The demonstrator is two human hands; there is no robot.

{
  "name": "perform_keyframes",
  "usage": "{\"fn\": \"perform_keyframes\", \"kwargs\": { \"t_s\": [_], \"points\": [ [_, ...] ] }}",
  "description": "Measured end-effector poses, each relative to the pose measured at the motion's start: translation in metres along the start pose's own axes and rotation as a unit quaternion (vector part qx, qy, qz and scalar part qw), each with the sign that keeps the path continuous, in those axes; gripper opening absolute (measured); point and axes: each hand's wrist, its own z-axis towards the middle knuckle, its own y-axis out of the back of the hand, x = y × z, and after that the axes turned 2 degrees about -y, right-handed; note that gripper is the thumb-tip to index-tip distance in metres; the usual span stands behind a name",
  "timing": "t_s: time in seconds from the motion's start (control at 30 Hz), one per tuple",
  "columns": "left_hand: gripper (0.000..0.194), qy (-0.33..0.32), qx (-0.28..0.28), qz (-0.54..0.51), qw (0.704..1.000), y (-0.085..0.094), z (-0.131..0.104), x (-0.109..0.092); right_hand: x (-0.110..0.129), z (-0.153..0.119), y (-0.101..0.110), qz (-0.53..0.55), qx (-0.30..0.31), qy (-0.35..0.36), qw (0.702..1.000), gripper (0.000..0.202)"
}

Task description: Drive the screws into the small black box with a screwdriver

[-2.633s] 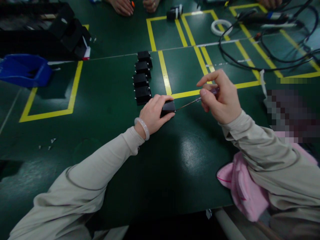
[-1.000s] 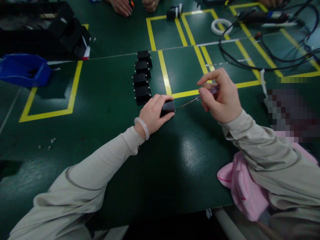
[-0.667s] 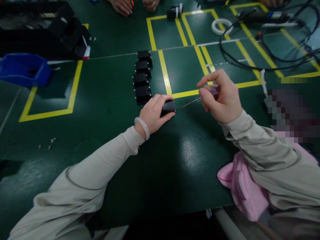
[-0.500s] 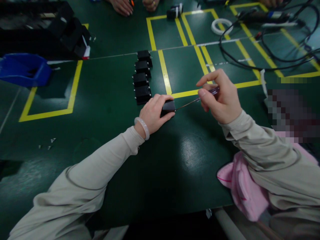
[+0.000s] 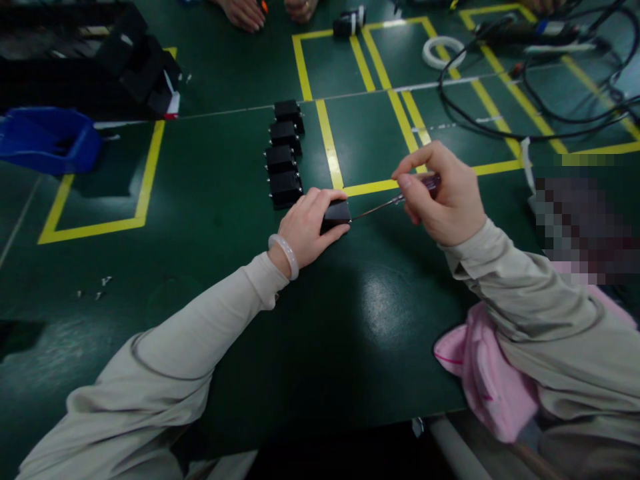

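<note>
My left hand (image 5: pixel 313 225) is closed around a small black block (image 5: pixel 338 213) on the green table, thumb on its near side and fingers over the far side. A screwdriver (image 5: pixel 429 182) is in my right hand (image 5: pixel 443 197), held by its dark purplish handle. Its thin shaft slants down to the left, and the tip meets the block's right end, where a small screw seems to sit. Just beyond my left hand, several similar black blocks (image 5: pixel 285 187) stand in a row, with small shiny screws at their sides.
Several loose screws (image 5: pixel 99 295) lie at left. A blue bin (image 5: pixel 53 141) and black racks (image 5: pixel 135 67) stand far left. Across the table are another person's hands (image 5: pixel 245 13), a white tape roll (image 5: pixel 443 53) and black cables (image 5: pixel 450 110). Pink cloth (image 5: pixel 493 373) lies under my right forearm.
My right hand has shifted very slightly, with the screwdriver handle turned a little in its fingers. My left hand and the block stay in place.
</note>
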Motion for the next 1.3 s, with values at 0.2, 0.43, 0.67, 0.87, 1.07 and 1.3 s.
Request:
{"fn": "perform_keyframes", "kwargs": {
  "t_s": [0.2, 0.43, 0.67, 0.87, 1.07, 1.3],
  "points": [
    [0.04, 0.006, 0.003, -0.002, 1.0, 0.0006, -0.0002, -0.0002, 0.0007, 0.0003, -0.0003, 0.021, 0.008, -0.004, 1.0, 0.03],
    [0.041, 0.009, 0.005, -0.007, 1.0, 0.0013, -0.0003, -0.0008, -0.0051, -0.0007, -0.0008, 0.01, 0.001, -0.01, 1.0, 0.029],
    [0.04, 0.005, 0.005, -0.004, 1.0, 0.001, -0.0002, -0.0006, -0.0025, 0.0006, -0.0007, 0.01, -0.009, -0.005, 1.0, 0.033],
    [0.04, 0.006, 0.006, -0.003, 1.0, 0.0008, 0.0, -0.0004, -0.0033, 0.0004, -0.0008, 0.031, -0.001, -0.006, 1.0, 0.032],
    [0.041, 0.01, 0.006, -0.004, 1.0, 0.001, -0.0005, -0.0009, -0.0026, 0.0005, -0.0011, 0.023, 0.0, -0.015, 1.0, 0.036],
    [0.04, 0.007, 0.004, -0.006, 1.0, 0.0009, -0.0005, -0.0004, 0.0012, 0.0001, -0.0005, 0.025, 0.012, -0.024, 0.999, 0.035]
  ]
}}
